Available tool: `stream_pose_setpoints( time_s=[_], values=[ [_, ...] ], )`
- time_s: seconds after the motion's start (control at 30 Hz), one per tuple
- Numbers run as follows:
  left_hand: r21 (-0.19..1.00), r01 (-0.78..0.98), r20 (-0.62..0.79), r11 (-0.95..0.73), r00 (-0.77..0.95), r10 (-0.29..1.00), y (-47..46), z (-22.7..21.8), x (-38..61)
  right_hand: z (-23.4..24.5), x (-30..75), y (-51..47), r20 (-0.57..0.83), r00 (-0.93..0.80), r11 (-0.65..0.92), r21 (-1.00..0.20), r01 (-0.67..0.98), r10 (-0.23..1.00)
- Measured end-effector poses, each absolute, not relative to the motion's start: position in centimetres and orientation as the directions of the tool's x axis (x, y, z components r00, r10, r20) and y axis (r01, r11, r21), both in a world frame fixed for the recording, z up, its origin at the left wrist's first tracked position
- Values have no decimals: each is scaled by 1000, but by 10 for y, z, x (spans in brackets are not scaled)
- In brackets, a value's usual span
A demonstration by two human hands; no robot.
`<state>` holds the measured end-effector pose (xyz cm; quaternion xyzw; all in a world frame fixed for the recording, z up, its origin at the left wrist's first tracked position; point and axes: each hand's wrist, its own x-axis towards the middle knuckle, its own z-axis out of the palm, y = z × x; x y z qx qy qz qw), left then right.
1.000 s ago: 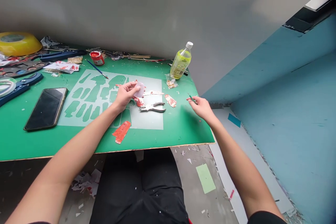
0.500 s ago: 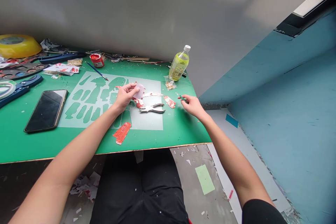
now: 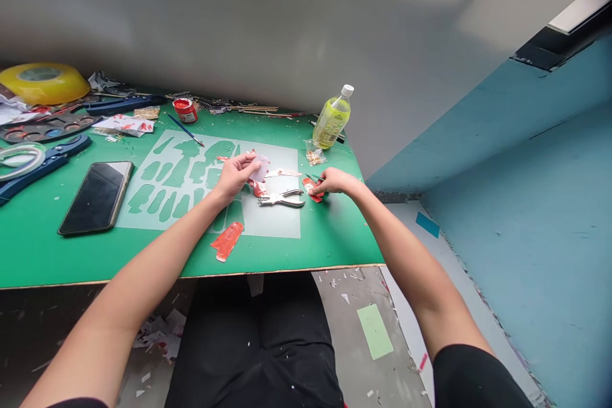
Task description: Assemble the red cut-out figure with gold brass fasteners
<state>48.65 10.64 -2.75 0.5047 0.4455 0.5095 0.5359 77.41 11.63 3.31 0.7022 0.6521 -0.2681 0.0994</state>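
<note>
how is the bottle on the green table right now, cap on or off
Cap on: a white cap sits over the neck of the bottle. Whether it is screwed tight, I cannot tell.

The one view looks from the person's head, close above and behind the left hand [image 3: 236,175] and right hand [image 3: 333,182], facing forward and down, taking in the tabletop [image 3: 342,236] beneath them and the wall [image 3: 215,25] beyond.

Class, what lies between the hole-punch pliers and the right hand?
The head view shows a red-painted piece between the hole-punch pliers and the right hand.
</note>
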Motion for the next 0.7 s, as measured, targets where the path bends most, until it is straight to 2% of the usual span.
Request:
stream_pose_setpoints(
  time_s=[0.17, 0.37, 0.57, 0.7],
  values=[
    [994, -98, 48, -37, 111, 993, 107, -31, 487, 29, 772, 108, -427, 43, -153, -226, 962, 903],
    [991, -128, 45, -33, 85, 995, 106, -29, 488, 31, 798, 96, -223, 133, -216, -400, 891, 966],
    [992, -123, 48, -36, 93, 994, 106, -30, 488, 32, 817, 79, -354, 71, -312, -693, 650, 933],
    [992, -118, 51, -42, 80, 995, 106, -30, 489, 25, 821, 74, -382, 59, -340, -727, 597, 922]
  ],
)
